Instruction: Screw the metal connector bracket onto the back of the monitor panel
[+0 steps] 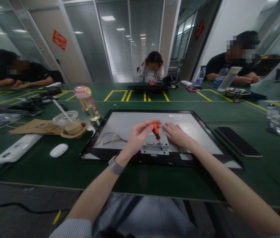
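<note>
An orange screwdriver (156, 130) stands nearly upright, tip down on a small metal bracket (155, 148), pinched at the handle by the left hand (140, 135), which has a watch (115, 165) at the wrist. The right hand (177, 135) lies flat w/ fingers loose, gripping nothing, on the panel (199, 130) just right of the tool. The bracket sits at the near-ctr edge of the panel, a black-framed grey sheet lying flat. Thin wires (110, 138) trail across its left part.

The panel rests on a green table (43, 168) marked w/ yellow lines (127, 96) on the far side. Left of it: a white mouse (59, 150), a long white bar (17, 148), and a lidded cup (67, 122) w/ straw on brown paper. A pink-capped bottle (87, 102) stands near the far-left corner. Right of it lies a dark phone (237, 141), just apart from the frame.

Open green surface shows btwn panel and the table's near edge, and also right of the phone. Three people sit at the table's left, far and right sides. Glass partitions and blinds form the bkgd.
</note>
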Demonstrator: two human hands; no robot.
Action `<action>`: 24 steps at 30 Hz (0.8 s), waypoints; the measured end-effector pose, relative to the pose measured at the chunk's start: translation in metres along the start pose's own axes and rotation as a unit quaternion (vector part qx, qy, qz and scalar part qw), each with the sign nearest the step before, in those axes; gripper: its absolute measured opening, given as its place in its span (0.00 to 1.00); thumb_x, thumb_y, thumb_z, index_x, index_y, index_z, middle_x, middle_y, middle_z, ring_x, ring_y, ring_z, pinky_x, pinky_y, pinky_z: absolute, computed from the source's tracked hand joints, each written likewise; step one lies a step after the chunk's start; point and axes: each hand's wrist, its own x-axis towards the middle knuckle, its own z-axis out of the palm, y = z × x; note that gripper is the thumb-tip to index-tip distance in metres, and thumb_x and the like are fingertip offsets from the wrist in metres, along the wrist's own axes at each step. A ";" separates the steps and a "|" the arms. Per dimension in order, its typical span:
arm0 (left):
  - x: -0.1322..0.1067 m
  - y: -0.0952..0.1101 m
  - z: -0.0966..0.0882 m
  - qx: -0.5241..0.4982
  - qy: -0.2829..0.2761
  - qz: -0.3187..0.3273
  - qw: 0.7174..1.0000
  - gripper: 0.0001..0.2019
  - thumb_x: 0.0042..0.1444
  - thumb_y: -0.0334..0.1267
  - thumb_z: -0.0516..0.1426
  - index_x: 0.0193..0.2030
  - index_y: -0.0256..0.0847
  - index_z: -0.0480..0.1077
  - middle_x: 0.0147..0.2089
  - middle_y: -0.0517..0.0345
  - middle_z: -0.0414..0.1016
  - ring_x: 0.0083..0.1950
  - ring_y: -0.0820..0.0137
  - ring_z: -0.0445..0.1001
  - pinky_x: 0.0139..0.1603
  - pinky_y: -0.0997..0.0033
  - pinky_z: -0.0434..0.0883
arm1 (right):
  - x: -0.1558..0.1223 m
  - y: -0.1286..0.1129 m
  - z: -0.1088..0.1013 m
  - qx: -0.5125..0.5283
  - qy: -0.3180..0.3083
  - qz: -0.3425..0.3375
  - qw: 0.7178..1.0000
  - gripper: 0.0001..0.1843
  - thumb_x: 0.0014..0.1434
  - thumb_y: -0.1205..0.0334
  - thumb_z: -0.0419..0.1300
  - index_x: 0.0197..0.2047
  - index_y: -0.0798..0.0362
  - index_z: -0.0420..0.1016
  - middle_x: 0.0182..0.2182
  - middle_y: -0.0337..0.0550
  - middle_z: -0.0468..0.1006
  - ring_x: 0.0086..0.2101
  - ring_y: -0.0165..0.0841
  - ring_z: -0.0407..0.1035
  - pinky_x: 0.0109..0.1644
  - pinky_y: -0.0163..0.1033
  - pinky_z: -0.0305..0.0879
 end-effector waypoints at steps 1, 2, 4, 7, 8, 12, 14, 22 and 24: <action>0.000 0.000 0.000 0.012 0.007 0.005 1.000 0.11 0.63 0.41 0.59 0.50 0.45 0.79 0.47 0.51 0.81 0.47 0.66 0.79 0.52 0.63 0.76 | 0.000 0.000 0.000 0.001 0.000 -0.001 1.000 0.30 0.71 0.51 0.40 0.70 0.54 0.58 0.69 0.59 0.60 0.68 0.53 0.54 0.65 0.63 0.56; 0.000 0.001 0.000 0.027 0.015 0.010 0.999 0.10 0.62 0.41 0.61 0.48 0.45 0.80 0.45 0.52 0.80 0.45 0.68 0.78 0.50 0.65 0.76 | 0.000 0.001 0.001 0.001 -0.001 -0.002 1.000 0.30 0.71 0.51 0.40 0.70 0.54 0.58 0.69 0.59 0.60 0.68 0.52 0.54 0.65 0.63 0.56; 0.001 0.003 0.001 0.063 0.036 0.024 0.997 0.08 0.59 0.40 0.63 0.44 0.45 0.81 0.43 0.54 0.79 0.42 0.70 0.77 0.45 0.69 0.76 | 0.000 0.001 0.000 0.002 -0.004 0.000 1.000 0.30 0.71 0.51 0.40 0.70 0.54 0.58 0.69 0.59 0.60 0.68 0.52 0.54 0.66 0.63 0.55; 0.001 0.005 0.003 0.097 0.057 0.033 0.993 0.08 0.60 0.40 0.62 0.44 0.46 0.81 0.44 0.54 0.78 0.43 0.71 0.76 0.44 0.71 0.75 | 0.000 0.000 -0.001 0.001 -0.010 0.006 1.000 0.30 0.71 0.52 0.40 0.70 0.56 0.59 0.69 0.60 0.59 0.68 0.52 0.54 0.66 0.62 0.55; 0.001 0.005 0.004 0.093 0.056 0.032 0.994 0.09 0.62 0.40 0.60 0.46 0.46 0.81 0.46 0.54 0.78 0.45 0.70 0.77 0.46 0.70 0.75 | 0.000 0.000 -0.001 0.000 -0.010 0.006 1.000 0.30 0.71 0.52 0.40 0.70 0.57 0.59 0.69 0.60 0.59 0.67 0.53 0.54 0.67 0.62 0.55; 0.000 0.005 0.006 0.039 0.013 0.016 0.999 0.15 0.66 0.40 0.54 0.55 0.45 0.76 0.51 0.50 0.80 0.53 0.65 0.77 0.59 0.61 0.72 | -0.001 0.000 0.001 -0.008 0.005 -0.003 1.000 0.29 0.71 0.52 0.41 0.69 0.56 0.60 0.69 0.61 0.60 0.67 0.53 0.54 0.66 0.62 0.56; -0.001 0.006 0.007 0.039 0.002 0.004 0.999 0.15 0.66 0.40 0.55 0.57 0.44 0.75 0.50 0.50 0.80 0.51 0.65 0.78 0.59 0.60 0.72 | 0.000 0.000 0.002 -0.011 0.009 -0.005 1.000 0.29 0.71 0.52 0.42 0.69 0.56 0.60 0.68 0.61 0.61 0.67 0.53 0.55 0.65 0.62 0.56; 0.000 0.006 0.009 0.157 0.071 0.061 0.983 0.07 0.56 0.40 0.65 0.40 0.43 0.79 0.39 0.57 0.71 0.39 0.72 0.72 0.41 0.72 0.73 | -0.001 -0.001 -0.004 -0.008 -0.012 -0.002 1.000 0.29 0.72 0.53 0.41 0.70 0.58 0.59 0.69 0.62 0.60 0.67 0.54 0.55 0.65 0.62 0.57; -0.001 0.003 0.009 0.181 0.086 0.070 0.977 0.07 0.54 0.41 0.67 0.37 0.42 0.78 0.37 0.58 0.70 0.39 0.72 0.71 0.41 0.71 0.72 | -0.001 -0.002 -0.005 -0.009 -0.011 -0.002 1.000 0.29 0.72 0.54 0.42 0.70 0.59 0.59 0.69 0.62 0.60 0.67 0.54 0.55 0.66 0.62 0.57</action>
